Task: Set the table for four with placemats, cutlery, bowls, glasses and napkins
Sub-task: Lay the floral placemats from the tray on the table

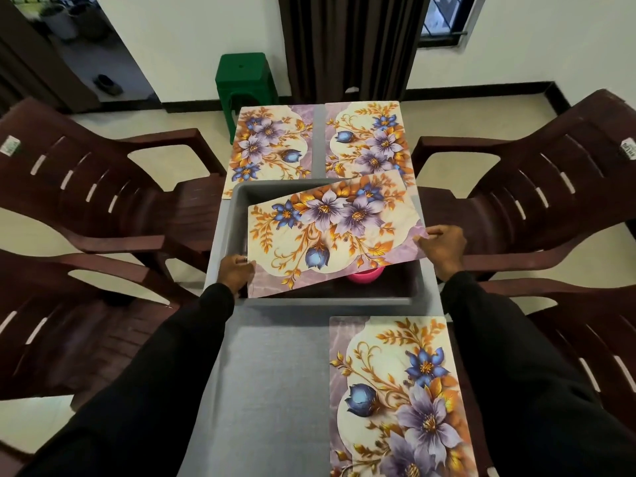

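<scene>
I hold a floral placemat (330,232) tilted over a grey bin (237,201) in the middle of the table. My left hand (235,273) grips its near left corner and my right hand (442,244) pinches its right edge. Two matching placemats lie flat at the far end, one on the left (268,146) and one on the right (368,139). Another placemat (395,397) lies flat at the near right. A pink object (364,275) shows in the bin under the held mat; the rest of the bin's contents are hidden.
The grey table (272,366) is narrow, with bare cloth at the near left. Dark brown plastic chairs flank it: two on the left (103,187) and two on the right (537,187). A green stool (246,80) stands beyond the far end by the wall.
</scene>
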Available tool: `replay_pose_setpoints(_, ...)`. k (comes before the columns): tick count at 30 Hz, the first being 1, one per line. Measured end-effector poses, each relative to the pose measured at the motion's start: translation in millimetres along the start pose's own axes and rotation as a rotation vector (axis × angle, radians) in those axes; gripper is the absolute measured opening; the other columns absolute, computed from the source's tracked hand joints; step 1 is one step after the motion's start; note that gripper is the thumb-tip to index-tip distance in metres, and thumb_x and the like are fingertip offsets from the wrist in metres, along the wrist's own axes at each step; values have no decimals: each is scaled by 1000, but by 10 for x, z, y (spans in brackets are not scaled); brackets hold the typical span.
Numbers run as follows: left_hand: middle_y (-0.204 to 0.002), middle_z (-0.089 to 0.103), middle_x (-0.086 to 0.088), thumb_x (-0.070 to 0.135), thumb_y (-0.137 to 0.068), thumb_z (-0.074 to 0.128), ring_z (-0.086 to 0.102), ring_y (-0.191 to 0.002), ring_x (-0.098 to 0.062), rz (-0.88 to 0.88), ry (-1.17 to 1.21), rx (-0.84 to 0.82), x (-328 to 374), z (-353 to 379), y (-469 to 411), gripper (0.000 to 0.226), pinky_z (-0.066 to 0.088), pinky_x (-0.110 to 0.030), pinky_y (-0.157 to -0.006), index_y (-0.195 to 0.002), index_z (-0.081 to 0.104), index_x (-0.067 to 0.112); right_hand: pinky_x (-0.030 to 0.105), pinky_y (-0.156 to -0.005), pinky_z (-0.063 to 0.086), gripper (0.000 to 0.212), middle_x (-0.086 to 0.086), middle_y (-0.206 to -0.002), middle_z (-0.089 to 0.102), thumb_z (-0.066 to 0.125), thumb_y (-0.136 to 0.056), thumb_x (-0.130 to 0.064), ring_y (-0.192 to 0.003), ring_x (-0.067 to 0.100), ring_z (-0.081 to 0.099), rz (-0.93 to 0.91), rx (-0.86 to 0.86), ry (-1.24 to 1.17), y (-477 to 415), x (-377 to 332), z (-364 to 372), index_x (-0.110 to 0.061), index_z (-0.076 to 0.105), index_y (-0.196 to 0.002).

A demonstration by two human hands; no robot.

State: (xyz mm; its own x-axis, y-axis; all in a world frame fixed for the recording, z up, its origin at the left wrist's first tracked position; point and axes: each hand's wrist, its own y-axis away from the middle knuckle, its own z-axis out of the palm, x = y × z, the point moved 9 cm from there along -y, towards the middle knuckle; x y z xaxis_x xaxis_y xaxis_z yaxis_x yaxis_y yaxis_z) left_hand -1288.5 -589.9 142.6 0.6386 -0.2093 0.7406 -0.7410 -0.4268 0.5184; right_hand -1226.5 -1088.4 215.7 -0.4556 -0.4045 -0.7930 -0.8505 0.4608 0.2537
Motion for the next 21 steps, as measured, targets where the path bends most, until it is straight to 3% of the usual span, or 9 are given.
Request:
replay_pose_setpoints(7,-119,69,-14,-3,-91,69,67,-106,-27,49,128,35,152,-129,164,35,56,-38,-91,-126,63,-5,36,-81,59,28,12,-102,73,86,-78,-9,-94,27,70,16,-21,-45,219,216,-191,-4,73,-103)
replay_pose_setpoints(13,-120,71,-13,-1,-90,72,67,-111,-30,16,160,40,-37,-412,330,34,57,-46,-96,-124,66,2,31,-74,57,26,11,-95,73,85,-79,-8,-86,26,69,-28,-41,-110,673,246,-245,-1,72,-101)
replay_pose_setpoints(21,-119,69,-13,-3,-88,73,67,-108,-30,46,226,52,-475,-879,774,35,56,-46,-96,-123,66,0,34,-72,56,21,6,-82,71,86,-77,-4,-71,17,65,-58,-29,-142,1498,416,-222,-12,69,-86)
